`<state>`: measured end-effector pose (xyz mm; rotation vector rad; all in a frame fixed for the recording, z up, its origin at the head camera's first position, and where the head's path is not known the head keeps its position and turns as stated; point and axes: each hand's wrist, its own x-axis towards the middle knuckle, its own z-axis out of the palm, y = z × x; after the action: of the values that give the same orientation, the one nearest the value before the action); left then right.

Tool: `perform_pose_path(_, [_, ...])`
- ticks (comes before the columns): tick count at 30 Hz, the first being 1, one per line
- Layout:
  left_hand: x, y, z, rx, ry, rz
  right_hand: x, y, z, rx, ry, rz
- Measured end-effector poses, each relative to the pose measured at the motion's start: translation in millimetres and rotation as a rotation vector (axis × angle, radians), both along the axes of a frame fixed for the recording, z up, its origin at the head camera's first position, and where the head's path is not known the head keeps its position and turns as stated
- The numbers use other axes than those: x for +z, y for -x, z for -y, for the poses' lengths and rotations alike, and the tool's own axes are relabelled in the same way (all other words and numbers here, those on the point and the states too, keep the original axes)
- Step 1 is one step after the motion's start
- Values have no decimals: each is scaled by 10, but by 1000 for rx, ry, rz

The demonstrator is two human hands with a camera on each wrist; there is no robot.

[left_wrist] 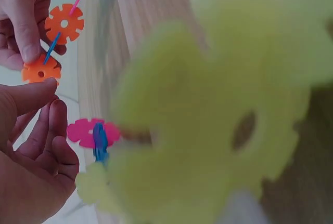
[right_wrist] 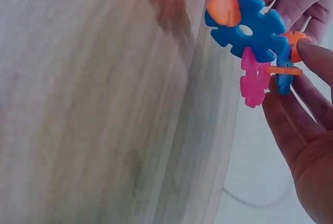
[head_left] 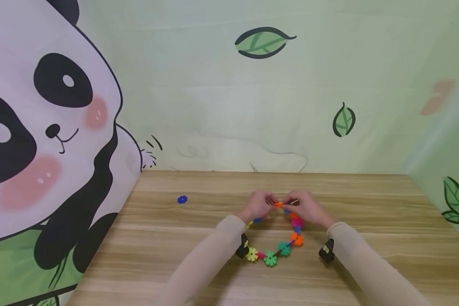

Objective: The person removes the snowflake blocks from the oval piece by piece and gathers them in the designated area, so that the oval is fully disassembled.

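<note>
A loop of notched plastic flower discs hangs between my hands, in orange, blue, pink, yellow and green; a green disc (head_left: pixel 270 258) is at its near side. At the far side, my left hand (head_left: pixel 261 205) pinches an orange flower disc (left_wrist: pixel 41 70) between thumb and fingers. From the other side, my right hand (head_left: pixel 306 207) pinches the same orange disc, its fingers beside a blue disc (right_wrist: pixel 283 76). The fingertips of both hands nearly meet. A yellow disc (left_wrist: pixel 208 125) looms blurred close to the left wrist camera. My left hand and sleeve hide part of the loop's left side.
One loose blue flower disc (head_left: pixel 182 199) lies on the wooden table (head_left: pixel 157 238), to the left of the loop. Behind the table's far edge stands a pale green backdrop (head_left: pixel 199 97) with painted leaves, and a painted panda (head_left: pixel 72 127) is on the left.
</note>
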<state>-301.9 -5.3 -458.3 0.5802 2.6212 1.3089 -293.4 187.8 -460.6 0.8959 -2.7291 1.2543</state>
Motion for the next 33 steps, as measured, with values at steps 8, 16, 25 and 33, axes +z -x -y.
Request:
perform_pose_path(8, [-4,-17,-34,36,17,-24,32,-21,34,-2,-13,16])
perform_pose_path(16, [11,-10,-15,68,-3,-46,39,-43,20,-40,-48,133])
perform_pose_path(25, [-2,17,12,71,8,-74,7,-24,-10,-54,-53,172])
perform_pose_path(33, [2,5,-10,61,31,-64,24,-45,20,-83,-52,120])
